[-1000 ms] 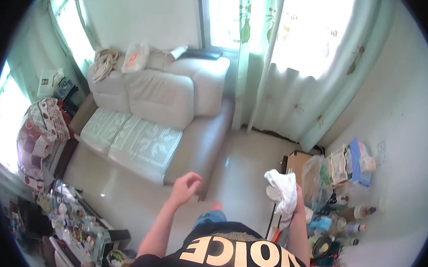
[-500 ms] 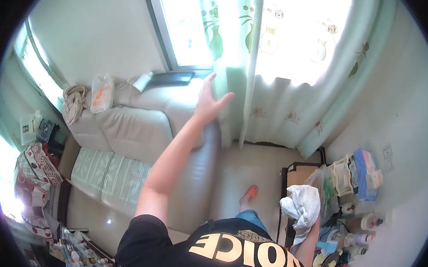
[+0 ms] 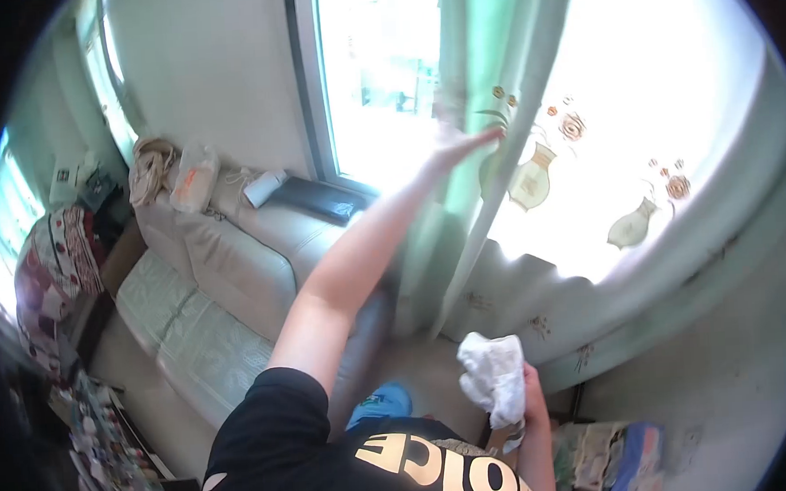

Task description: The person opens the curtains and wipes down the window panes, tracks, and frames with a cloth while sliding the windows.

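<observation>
My left hand [image 3: 459, 142] reaches out at the end of a straight arm to the pale green curtain [image 3: 514, 88]. Its thumb points right, apart from the fingers, which are washed out by the window light; the hand overlaps the curtain's left folds, and I cannot tell how firmly it touches them. A bunched white cloth [image 3: 493, 374] hangs from my right hand [image 3: 534, 394], held low in front of the curtain's lower part. Flowers and vases are embroidered on the curtain. Left of it, the bright window [image 3: 380, 77] is uncovered.
A light grey sofa [image 3: 243, 262] runs along the wall on the left. On its back lie a dark flat item [image 3: 319, 199], a white roll-like item [image 3: 266, 188] and a plastic bag [image 3: 196, 178]. Boxes and folded things [image 3: 609, 461] stand at the lower right.
My left hand has moved up and right against the curtain, and more window shows. The right hand with the cloth has come up and left. My view has turned and come closer to the window.
</observation>
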`<state>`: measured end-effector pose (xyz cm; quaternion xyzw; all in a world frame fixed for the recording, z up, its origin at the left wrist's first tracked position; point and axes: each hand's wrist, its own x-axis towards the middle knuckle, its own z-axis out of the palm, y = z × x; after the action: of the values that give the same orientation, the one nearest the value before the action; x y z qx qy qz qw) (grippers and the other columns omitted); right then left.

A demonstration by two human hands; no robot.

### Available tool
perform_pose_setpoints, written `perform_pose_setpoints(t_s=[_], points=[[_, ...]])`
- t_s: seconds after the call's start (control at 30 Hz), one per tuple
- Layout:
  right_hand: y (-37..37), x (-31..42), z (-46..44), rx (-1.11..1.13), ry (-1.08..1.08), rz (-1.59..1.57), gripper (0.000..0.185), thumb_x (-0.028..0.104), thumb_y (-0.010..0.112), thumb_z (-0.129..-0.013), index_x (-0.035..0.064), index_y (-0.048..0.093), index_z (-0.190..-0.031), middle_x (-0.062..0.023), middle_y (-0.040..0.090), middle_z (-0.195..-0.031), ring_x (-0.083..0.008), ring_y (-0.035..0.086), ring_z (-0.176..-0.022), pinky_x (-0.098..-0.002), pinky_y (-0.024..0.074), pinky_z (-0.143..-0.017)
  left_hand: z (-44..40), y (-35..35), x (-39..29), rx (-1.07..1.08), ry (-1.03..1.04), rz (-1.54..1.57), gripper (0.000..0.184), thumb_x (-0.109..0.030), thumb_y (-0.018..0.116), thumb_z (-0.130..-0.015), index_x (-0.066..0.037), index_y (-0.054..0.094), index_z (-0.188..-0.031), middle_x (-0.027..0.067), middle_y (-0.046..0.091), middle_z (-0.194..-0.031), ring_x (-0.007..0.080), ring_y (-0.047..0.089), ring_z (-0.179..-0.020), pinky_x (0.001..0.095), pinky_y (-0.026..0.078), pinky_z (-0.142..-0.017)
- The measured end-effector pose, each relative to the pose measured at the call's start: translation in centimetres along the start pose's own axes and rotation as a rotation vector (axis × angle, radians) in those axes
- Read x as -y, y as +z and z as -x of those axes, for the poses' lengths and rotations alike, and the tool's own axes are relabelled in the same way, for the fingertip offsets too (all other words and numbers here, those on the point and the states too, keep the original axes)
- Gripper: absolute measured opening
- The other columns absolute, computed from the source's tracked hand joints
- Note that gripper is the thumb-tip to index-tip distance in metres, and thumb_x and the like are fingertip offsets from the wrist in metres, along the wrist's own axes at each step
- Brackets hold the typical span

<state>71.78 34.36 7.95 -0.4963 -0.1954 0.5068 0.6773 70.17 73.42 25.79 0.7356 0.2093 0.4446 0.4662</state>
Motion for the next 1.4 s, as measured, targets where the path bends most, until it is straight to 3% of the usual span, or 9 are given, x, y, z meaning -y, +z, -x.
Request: perform_pose_setpoints(t_s=[0.1, 0.17, 0.33, 0.37, 0.53, 0.7, 0.93, 1.13, 1.4], points=[[0.6, 1.0, -3.1, 0.131, -0.108, 0.364, 0.033, 0.002, 0.073, -0.080, 0.0014, 0.066, -0.112, -0.0042, 0.068, -0.103, -0.0104, 0.062, -0.090, -0.0286, 0.0512, -0.082, 2.2, 4.8, -2.4, 0.123, 0.060, -0.148, 0.142, -0.045, 0.086, -0.066, -0.013, -0.025, -0.149, 0.0316, 0.022, -0.151, 0.0405, 0.032, -0.138, 0.0439, 0.030, -0.114], [1.5, 3.7, -5.4, 0.133, -0.198, 0.481, 0.031, 0.002, 0.072, -0.080, 0.0010, 0.066, -0.110, -0.0041, 0.068, -0.102, -0.0101, 0.061, -0.090, -0.0285, 0.0510, -0.082, 2.6, 7.9, -3.8, 0.131, 0.171, -0.154, 0.131, -0.033, 0.081, -0.071, -0.014, -0.023, -0.149, 0.0343, 0.057, -0.117, 0.0484, 0.061, -0.101, 0.0487, 0.046, -0.095], [4.1, 14.2, -6.3, -0.151, -0.870, 0.829, 0.036, 0.010, 0.067, -0.085, 0.0032, 0.054, -0.117, -0.0097, 0.058, -0.114, -0.0159, 0.057, -0.099, -0.0301, 0.0480, -0.085, 2.6, 14.4, -4.0, 0.228, 0.308, -0.125, 0.094, 0.000, 0.051, -0.075, -0.008, -0.001, -0.153, 0.0272, 0.059, -0.064, 0.0482, 0.060, -0.065, 0.0576, 0.048, -0.068], [3.8, 16.2, -6.8, -0.315, -0.805, 0.259, 0.046, 0.011, 0.066, -0.087, 0.0031, 0.048, -0.129, -0.0140, 0.058, -0.118, -0.0165, 0.060, -0.094, -0.0291, 0.0487, -0.081, 2.9, 14.7, -4.6, 0.309, 0.334, -0.098, 0.094, -0.001, 0.052, -0.075, -0.008, 0.000, -0.153, 0.0255, 0.060, -0.063, 0.0462, 0.061, -0.063, 0.0559, 0.048, -0.063], [7.2, 29.5, -8.5, -0.701, -0.882, 1.020, 0.069, 0.004, 0.064, -0.088, 0.0016, 0.030, -0.147, -0.0211, 0.061, -0.120, -0.0176, 0.065, -0.084, -0.0285, 0.0519, -0.079, 4.0, 16.6, -6.8, 0.466, 0.424, 0.287, 0.080, -0.037, 0.063, -0.082, -0.020, 0.024, -0.149, 0.0214, 0.067, -0.093, 0.0429, 0.065, -0.076, 0.0484, 0.053, -0.066], [0.9, 35.8, -11.4, -0.645, -0.708, 1.149, 0.065, 0.006, 0.068, -0.086, -0.0024, 0.037, -0.142, -0.0173, 0.065, -0.115, -0.0223, 0.067, -0.086, -0.0304, 0.0527, -0.081, 3.2, 19.2, -5.7, 0.662, 0.616, 0.281, 0.039, -0.030, 0.061, -0.083, -0.011, 0.053, -0.115, 0.0187, 0.066, -0.099, 0.0390, 0.065, -0.085, 0.0462, 0.052, -0.072], [-5.2, 35.5, -11.9, -0.655, -0.490, 1.368, 0.060, 0.007, 0.068, -0.086, -0.0022, 0.040, -0.138, -0.0168, 0.065, -0.114, -0.0225, 0.067, -0.087, -0.0308, 0.0530, -0.082, 5.3, 14.0, 0.8, 0.819, 0.730, 0.172, 0.079, -0.006, 0.066, -0.079, -0.010, 0.030, -0.148, 0.0189, 0.044, -0.139, 0.0361, 0.052, -0.117, 0.0438, 0.040, -0.099], [-11.4, 35.7, -10.4, -0.685, -0.410, 1.402, 0.056, 0.007, 0.068, -0.086, -0.0020, 0.043, -0.135, -0.0164, 0.066, -0.112, -0.0227, 0.067, -0.087, -0.0312, 0.0531, -0.082, 6.3, 7.6, 7.8, 0.992, 0.361, -0.095, 0.048, -0.009, 0.066, -0.086, -0.005, 0.053, -0.132, 0.0148, 0.058, -0.129, 0.0317, 0.052, -0.122, 0.0415, 0.041, -0.102], [-20.9, 36.6, -7.0, -0.739, -0.367, 1.374, 0.050, 0.007, 0.067, -0.086, -0.0017, 0.047, -0.131, -0.0158, 0.066, -0.111, -0.0229, 0.067, -0.088, -0.0318, 0.0534, -0.083, 6.2, 5.6, 6.0, 0.250, 0.414, -0.259, 0.021, 0.008, 0.065, -0.076, -0.003, 0.068, -0.093, 0.0115, 0.070, -0.097, 0.0278, 0.064, -0.089, 0.0349, 0.050, -0.081]])
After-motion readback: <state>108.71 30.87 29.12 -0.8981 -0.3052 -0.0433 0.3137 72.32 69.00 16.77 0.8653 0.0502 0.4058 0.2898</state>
